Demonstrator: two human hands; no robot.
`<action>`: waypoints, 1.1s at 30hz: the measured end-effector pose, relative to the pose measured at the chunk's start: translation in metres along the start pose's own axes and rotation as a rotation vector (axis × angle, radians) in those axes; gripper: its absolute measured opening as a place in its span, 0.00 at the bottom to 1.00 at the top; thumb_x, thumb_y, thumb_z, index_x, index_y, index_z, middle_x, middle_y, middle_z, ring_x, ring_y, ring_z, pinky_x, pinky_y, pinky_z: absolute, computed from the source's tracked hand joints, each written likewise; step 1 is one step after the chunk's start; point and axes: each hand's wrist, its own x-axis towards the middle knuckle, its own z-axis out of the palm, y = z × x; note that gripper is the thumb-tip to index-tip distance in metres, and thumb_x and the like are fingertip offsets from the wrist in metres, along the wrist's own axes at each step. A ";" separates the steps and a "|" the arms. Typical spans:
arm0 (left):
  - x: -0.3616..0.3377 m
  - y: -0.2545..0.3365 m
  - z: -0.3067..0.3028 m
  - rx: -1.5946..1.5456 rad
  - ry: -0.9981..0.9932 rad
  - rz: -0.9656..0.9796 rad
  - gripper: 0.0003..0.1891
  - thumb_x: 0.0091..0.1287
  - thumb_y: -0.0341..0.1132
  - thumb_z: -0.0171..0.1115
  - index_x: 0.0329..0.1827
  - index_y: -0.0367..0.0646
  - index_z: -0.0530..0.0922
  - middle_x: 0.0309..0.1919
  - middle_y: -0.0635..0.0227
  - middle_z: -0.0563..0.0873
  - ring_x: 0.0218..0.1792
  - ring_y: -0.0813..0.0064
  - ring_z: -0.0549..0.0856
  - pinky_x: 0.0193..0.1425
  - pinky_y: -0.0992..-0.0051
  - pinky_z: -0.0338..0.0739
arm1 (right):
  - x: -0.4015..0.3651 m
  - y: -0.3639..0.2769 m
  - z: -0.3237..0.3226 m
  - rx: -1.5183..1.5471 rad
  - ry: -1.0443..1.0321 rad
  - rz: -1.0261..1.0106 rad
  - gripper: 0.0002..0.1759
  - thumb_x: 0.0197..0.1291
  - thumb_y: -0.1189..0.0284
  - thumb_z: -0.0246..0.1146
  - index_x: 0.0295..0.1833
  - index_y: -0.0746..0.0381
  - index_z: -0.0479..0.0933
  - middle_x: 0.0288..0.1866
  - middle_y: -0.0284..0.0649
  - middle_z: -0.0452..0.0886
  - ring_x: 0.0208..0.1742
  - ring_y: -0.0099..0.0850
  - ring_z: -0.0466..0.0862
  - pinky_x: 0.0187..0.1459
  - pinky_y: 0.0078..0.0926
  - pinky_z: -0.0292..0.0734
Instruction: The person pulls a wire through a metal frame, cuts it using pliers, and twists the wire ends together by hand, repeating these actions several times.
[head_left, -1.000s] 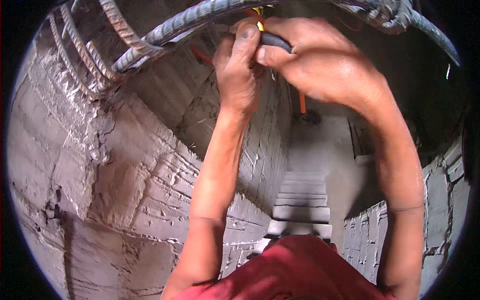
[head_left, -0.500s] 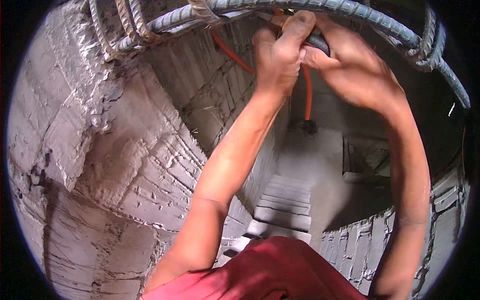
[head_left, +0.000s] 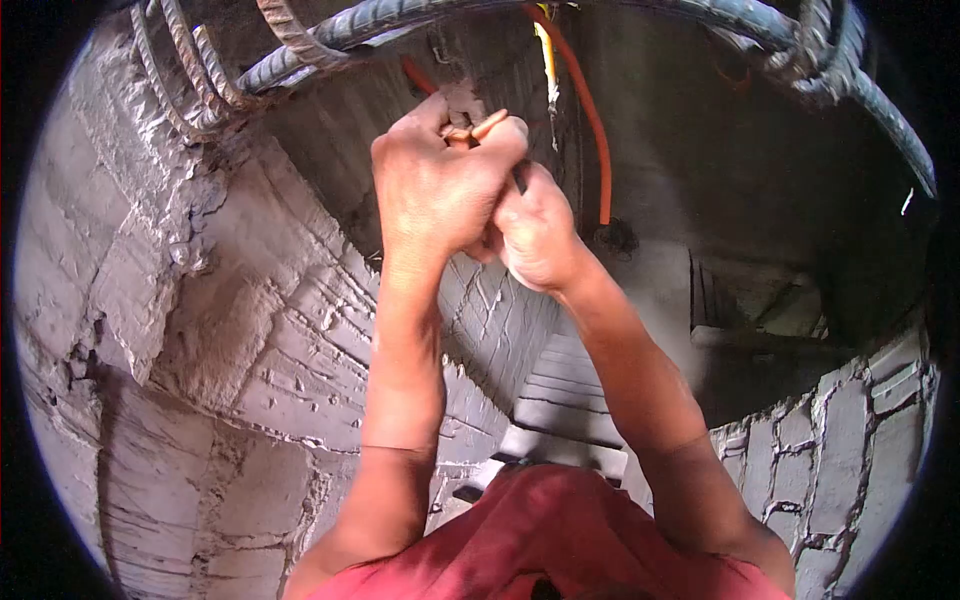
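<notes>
My left hand (head_left: 430, 190) is closed in front of the rough wall, knuckles up and fingers curled inward. Pressed against it is my right hand (head_left: 535, 228), also closed. Between the two, a small dark edge (head_left: 520, 178) shows; the rest is hidden by my fingers, so I cannot tell what they hold. Just above my left hand, a short piece of orange conduit (head_left: 418, 75) shows and passes behind it. A longer orange conduit (head_left: 590, 100) hangs to the right of my hands, beside a yellow strip (head_left: 547, 55).
Ribbed steel rebar (head_left: 400, 17) arches across the top, with bent bars (head_left: 290, 30) tied around it. Rough mortared masonry (head_left: 230, 320) stands at left, brickwork (head_left: 850, 440) at lower right. Far below lie steps (head_left: 570, 385) and a rectangular recess (head_left: 760, 295).
Both hands have come down and left, away from the rebar, staying together. The dark grey piece seen between them earlier is now mostly hidden, and the yellow strip has come into view.
</notes>
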 end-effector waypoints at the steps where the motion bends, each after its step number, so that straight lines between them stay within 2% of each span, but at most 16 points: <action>1: 0.000 0.002 -0.003 0.043 -0.002 0.033 0.14 0.55 0.40 0.72 0.31 0.35 0.83 0.22 0.66 0.84 0.25 0.81 0.79 0.31 0.73 0.75 | -0.004 0.000 0.001 -0.112 -0.022 -0.078 0.09 0.66 0.77 0.54 0.48 0.66 0.75 0.30 0.34 0.78 0.27 0.21 0.76 0.26 0.22 0.72; 2: 0.000 0.004 -0.006 0.044 0.010 0.040 0.14 0.55 0.40 0.72 0.31 0.35 0.83 0.22 0.66 0.84 0.25 0.81 0.79 0.31 0.73 0.75 | -0.004 -0.003 0.004 -0.227 -0.054 -0.163 0.10 0.65 0.77 0.53 0.50 0.67 0.74 0.32 0.34 0.78 0.31 0.21 0.77 0.29 0.22 0.73; 5: -0.003 0.000 -0.007 -0.207 -0.050 0.018 0.13 0.56 0.38 0.71 0.30 0.35 0.83 0.22 0.70 0.82 0.25 0.83 0.77 0.30 0.75 0.72 | -0.001 -0.009 0.014 -0.237 -0.028 -0.127 0.11 0.65 0.77 0.53 0.50 0.67 0.75 0.38 0.34 0.80 0.38 0.24 0.79 0.35 0.28 0.76; 6: 0.001 -0.006 -0.005 -0.261 -0.061 0.015 0.12 0.57 0.37 0.71 0.30 0.35 0.83 0.22 0.72 0.82 0.25 0.83 0.76 0.30 0.77 0.70 | 0.004 -0.002 0.008 -0.265 -0.040 -0.091 0.11 0.65 0.74 0.55 0.49 0.68 0.75 0.38 0.43 0.83 0.39 0.35 0.84 0.38 0.36 0.77; 7: 0.008 -0.013 -0.002 -0.318 -0.068 0.017 0.11 0.58 0.36 0.71 0.30 0.35 0.83 0.23 0.74 0.81 0.25 0.84 0.75 0.30 0.78 0.69 | 0.010 -0.002 0.010 -0.543 0.100 -0.071 0.12 0.64 0.71 0.57 0.46 0.70 0.76 0.38 0.57 0.83 0.41 0.49 0.86 0.41 0.42 0.77; 9: 0.016 -0.022 0.000 -0.368 -0.067 0.024 0.10 0.57 0.34 0.72 0.27 0.37 0.82 0.20 0.78 0.78 0.23 0.87 0.73 0.27 0.80 0.68 | 0.019 -0.007 0.010 -0.675 0.123 -0.034 0.12 0.63 0.71 0.56 0.44 0.71 0.76 0.38 0.64 0.80 0.42 0.58 0.83 0.42 0.44 0.77; 10: 0.015 -0.023 0.003 -0.403 -0.031 0.048 0.10 0.57 0.34 0.72 0.28 0.36 0.82 0.21 0.77 0.79 0.24 0.87 0.73 0.28 0.80 0.68 | 0.019 -0.009 0.013 -0.674 0.128 -0.035 0.12 0.63 0.71 0.56 0.44 0.71 0.76 0.38 0.64 0.80 0.42 0.58 0.83 0.42 0.44 0.77; 12: 0.014 -0.018 0.003 -0.522 0.034 0.129 0.10 0.59 0.33 0.70 0.30 0.33 0.82 0.24 0.75 0.81 0.25 0.86 0.75 0.29 0.81 0.69 | 0.019 -0.016 0.020 -0.721 0.120 -0.467 0.12 0.62 0.72 0.55 0.44 0.70 0.77 0.39 0.65 0.80 0.43 0.60 0.83 0.43 0.47 0.77; 13: 0.013 -0.014 -0.005 -0.510 -0.016 0.127 0.12 0.62 0.36 0.66 0.37 0.33 0.83 0.27 0.75 0.81 0.27 0.85 0.74 0.32 0.81 0.67 | 0.020 -0.026 0.030 -0.592 0.040 -0.480 0.12 0.61 0.74 0.55 0.45 0.70 0.77 0.39 0.65 0.80 0.45 0.62 0.82 0.44 0.47 0.77; 15: 0.019 -0.009 -0.002 -0.640 0.054 0.109 0.08 0.60 0.31 0.68 0.32 0.34 0.82 0.25 0.74 0.82 0.26 0.85 0.76 0.29 0.80 0.70 | 0.024 -0.031 0.028 -0.699 0.084 -0.385 0.12 0.63 0.74 0.55 0.47 0.70 0.77 0.40 0.64 0.81 0.46 0.60 0.83 0.46 0.45 0.78; 17: 0.009 -0.015 0.004 -0.596 -0.008 0.232 0.09 0.60 0.32 0.69 0.33 0.35 0.81 0.25 0.75 0.81 0.26 0.86 0.75 0.30 0.81 0.69 | 0.008 -0.028 0.027 -0.590 0.096 -0.427 0.12 0.64 0.73 0.54 0.47 0.70 0.77 0.40 0.63 0.81 0.46 0.59 0.83 0.46 0.44 0.78; 23: -0.009 -0.015 0.016 -0.717 -0.022 0.088 0.13 0.60 0.37 0.74 0.35 0.36 0.82 0.27 0.75 0.81 0.27 0.87 0.75 0.31 0.82 0.68 | -0.006 -0.039 0.016 -0.570 0.060 -0.380 0.12 0.66 0.73 0.54 0.47 0.71 0.76 0.39 0.61 0.82 0.44 0.55 0.84 0.45 0.41 0.77; 25: -0.014 -0.007 0.015 -0.651 -0.032 0.056 0.13 0.61 0.39 0.70 0.38 0.37 0.82 0.29 0.77 0.79 0.30 0.86 0.73 0.35 0.82 0.65 | -0.016 -0.054 0.019 -0.633 0.048 -0.137 0.11 0.66 0.73 0.54 0.46 0.71 0.75 0.38 0.61 0.82 0.43 0.55 0.84 0.43 0.42 0.77; 29: -0.011 -0.002 0.006 -0.594 -0.020 0.030 0.14 0.62 0.39 0.69 0.40 0.36 0.82 0.28 0.77 0.78 0.28 0.87 0.72 0.32 0.82 0.64 | -0.017 -0.041 0.018 -0.572 0.040 -0.159 0.11 0.64 0.73 0.55 0.44 0.71 0.74 0.36 0.61 0.81 0.41 0.56 0.83 0.42 0.44 0.77; 32: 0.007 -0.012 0.005 -0.502 -0.038 0.020 0.10 0.60 0.34 0.72 0.36 0.36 0.83 0.28 0.74 0.82 0.28 0.85 0.76 0.33 0.81 0.71 | 0.008 -0.031 0.016 -0.584 0.080 -0.254 0.11 0.63 0.71 0.57 0.44 0.70 0.74 0.38 0.64 0.80 0.45 0.61 0.82 0.44 0.48 0.76; 33: 0.014 -0.022 0.007 -0.553 -0.032 0.128 0.15 0.64 0.42 0.67 0.36 0.35 0.83 0.31 0.72 0.82 0.31 0.84 0.77 0.35 0.81 0.71 | 0.014 -0.028 0.017 -0.639 0.129 -0.274 0.12 0.63 0.71 0.58 0.43 0.70 0.73 0.39 0.64 0.80 0.47 0.62 0.81 0.45 0.50 0.76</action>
